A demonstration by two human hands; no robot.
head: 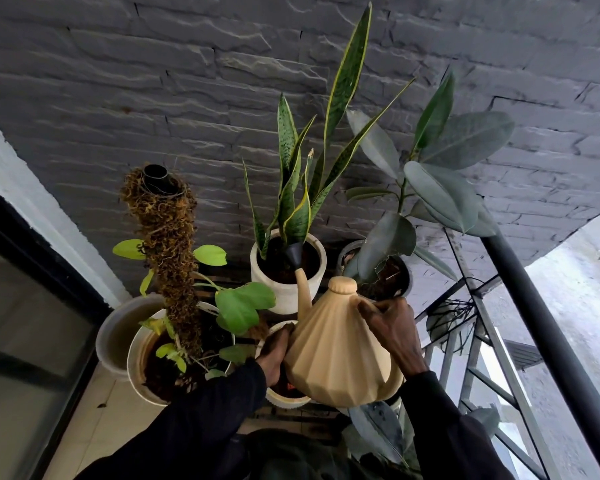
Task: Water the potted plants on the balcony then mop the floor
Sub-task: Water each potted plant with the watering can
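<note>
— Grey brick wall point(153, 81) is seen at the back, and pale floor tiles point(94, 420) at the lower left. How are the hands placed?

— Both are stretched forward from dark sleeves. The right hand point(392, 330) is curled round the handle at the upper right of a watering can point(336, 358), knuckles up, just beside the lid knob. The left hand point(274, 355) is laid against the can's lower left side, with the fingers straight and pointed upward.

— And the can itself?

— It is beige and ribbed in long facets, wide at the base and narrowed to a knobbed lid. It is held in the air between the hands and tipped forward. Its thin spout is ended by a black nozzle point(294, 253), which is lowered over the soil of a white pot point(284, 292).

— What is grown there?

— A snake plant point(297, 216), with stiff, upright, yellow-edged leaves.

— What is found around it?

— A small white pot point(284, 398) is partly covered beneath the can. To the right, a rubber plant point(440, 195) with broad dark leaves is set in a dark pot point(407, 282). To the left, a moss pole point(170, 244) is stood in a cream pot point(134, 358) with light green leaves about it. A grey pot point(111, 337) is placed just beside that. A black railing point(534, 306) is seen at the far right, and a dark-framed glass door point(25, 306) at the far left.
</note>
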